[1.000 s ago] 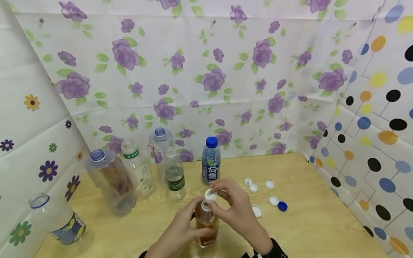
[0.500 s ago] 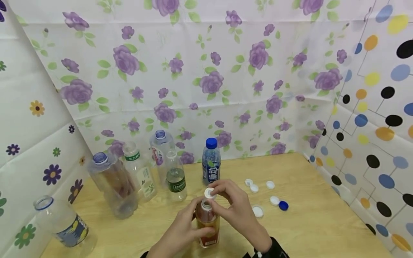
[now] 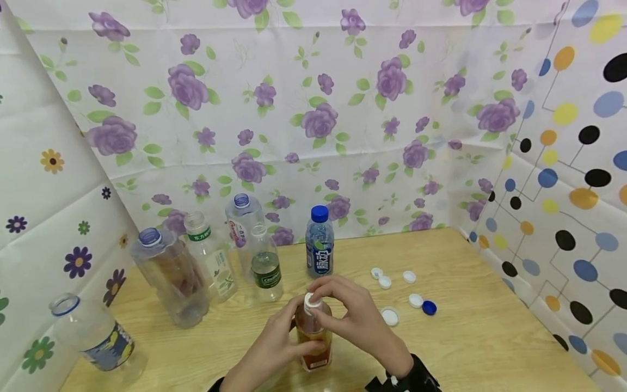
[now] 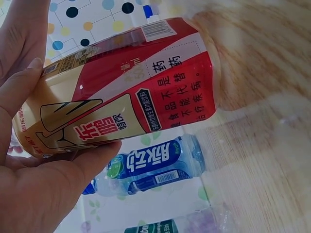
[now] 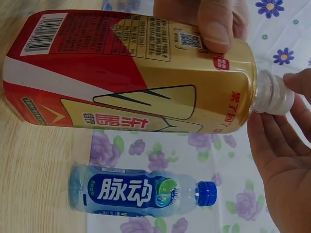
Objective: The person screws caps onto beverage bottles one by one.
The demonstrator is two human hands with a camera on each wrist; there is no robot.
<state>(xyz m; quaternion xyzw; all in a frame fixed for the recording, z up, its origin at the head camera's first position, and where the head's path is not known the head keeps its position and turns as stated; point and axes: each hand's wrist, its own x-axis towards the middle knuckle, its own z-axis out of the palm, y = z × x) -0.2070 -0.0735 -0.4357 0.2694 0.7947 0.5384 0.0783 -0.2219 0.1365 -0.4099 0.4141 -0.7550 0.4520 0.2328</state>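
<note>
A drink bottle with a red and gold label stands upright on the table in front of me. My left hand grips its body, thumb across the front. My right hand pinches a white cap at the bottle's mouth. In the right wrist view the white cap sits at the top of the clear neck, between right thumb and fingers; whether its thread has caught cannot be seen. Behind stands a blue drink bottle with its blue cap on.
Several uncapped bottles stand at left: a clear one with blue label, a large one, a green-necked one, a purple-tinted one, a green-labelled one. Loose white caps and a blue cap lie at right.
My right hand has lowered the white cap from a tilt above the open mouth down onto the neck. My left hand keeps its grip on the bottle. The head view has shifted slightly.
</note>
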